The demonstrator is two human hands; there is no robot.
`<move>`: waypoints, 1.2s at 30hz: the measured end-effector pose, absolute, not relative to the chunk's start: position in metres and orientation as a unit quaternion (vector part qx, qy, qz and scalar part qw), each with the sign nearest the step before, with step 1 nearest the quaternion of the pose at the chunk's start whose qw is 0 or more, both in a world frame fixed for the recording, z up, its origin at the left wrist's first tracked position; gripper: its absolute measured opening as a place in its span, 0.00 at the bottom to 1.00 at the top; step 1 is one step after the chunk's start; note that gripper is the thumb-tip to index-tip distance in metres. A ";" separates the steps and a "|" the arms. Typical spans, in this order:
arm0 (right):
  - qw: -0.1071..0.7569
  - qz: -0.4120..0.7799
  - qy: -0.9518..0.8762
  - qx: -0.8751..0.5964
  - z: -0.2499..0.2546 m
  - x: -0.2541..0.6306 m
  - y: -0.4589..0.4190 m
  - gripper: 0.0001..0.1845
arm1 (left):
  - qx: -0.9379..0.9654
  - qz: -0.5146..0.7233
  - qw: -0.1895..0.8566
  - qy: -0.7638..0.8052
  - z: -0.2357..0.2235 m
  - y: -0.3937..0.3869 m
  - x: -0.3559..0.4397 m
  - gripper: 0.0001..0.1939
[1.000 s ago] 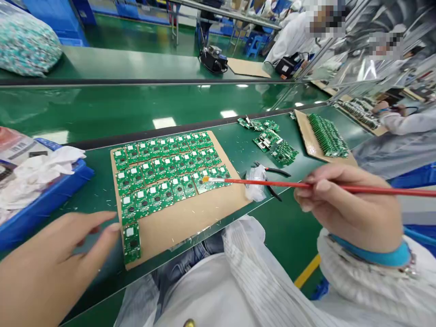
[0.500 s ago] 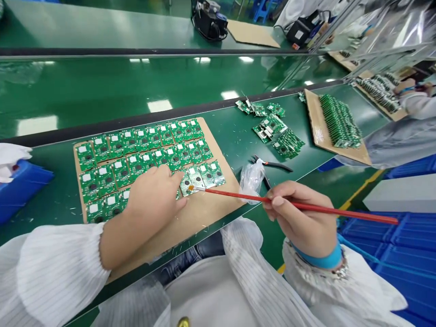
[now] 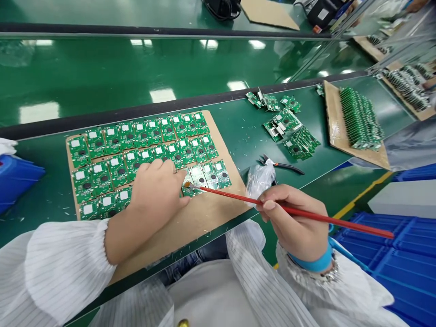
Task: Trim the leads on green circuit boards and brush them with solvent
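Note:
My right hand (image 3: 294, 218) pinches a thin paintbrush (image 3: 235, 196) with a long red handle. The brush's tan bristle tip touches a green circuit board (image 3: 189, 175) in the front row. My left hand (image 3: 158, 186) lies over the boards left of the tip, thumb and forefinger apart beside that board; its other fingers are partly hidden. Rows of green circuit boards (image 3: 143, 133), with white squares and dark round spots, lie on a brown cardboard sheet (image 3: 177, 222). My left hand covers some of them.
Right of the sheet lie a clear plastic bag (image 3: 260, 179), cutting pliers (image 3: 288, 168) and a loose pile of boards (image 3: 301, 143). Farther right, boards stand in tight rows (image 3: 361, 118) on cardboard (image 3: 332, 118). A blue bin (image 3: 20, 179) is at left. Small clippings lie scattered about.
My left hand has come from the sheet's left edge onto the boards. The brush tip has shifted slightly left along the front row. The view has tilted down.

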State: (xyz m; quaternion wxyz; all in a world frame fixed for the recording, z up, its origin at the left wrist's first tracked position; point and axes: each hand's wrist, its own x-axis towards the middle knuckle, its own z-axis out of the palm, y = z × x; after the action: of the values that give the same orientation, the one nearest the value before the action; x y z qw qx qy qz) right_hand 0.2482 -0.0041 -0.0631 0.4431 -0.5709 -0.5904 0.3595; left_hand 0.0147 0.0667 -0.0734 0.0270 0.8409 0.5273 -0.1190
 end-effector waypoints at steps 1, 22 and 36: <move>0.442 0.358 -0.592 -0.571 -0.063 0.248 -0.004 0.05 | 0.843 -0.117 0.023 0.524 -0.075 0.067 0.014 0.20; 0.417 0.342 -0.615 -0.576 -0.057 0.241 0.000 0.07 | 0.847 -0.110 0.026 0.520 -0.079 0.065 0.016 0.18; 0.382 0.322 -0.643 -0.580 -0.050 0.242 -0.001 0.09 | 0.846 -0.113 0.034 0.519 -0.080 0.066 0.016 0.17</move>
State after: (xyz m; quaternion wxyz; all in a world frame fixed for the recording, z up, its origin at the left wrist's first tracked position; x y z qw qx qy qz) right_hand 0.2423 -0.0012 -0.0500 0.3824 -0.5800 -0.6431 0.3222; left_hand 0.0162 0.0656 -0.0802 0.0336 0.8465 0.5191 -0.1132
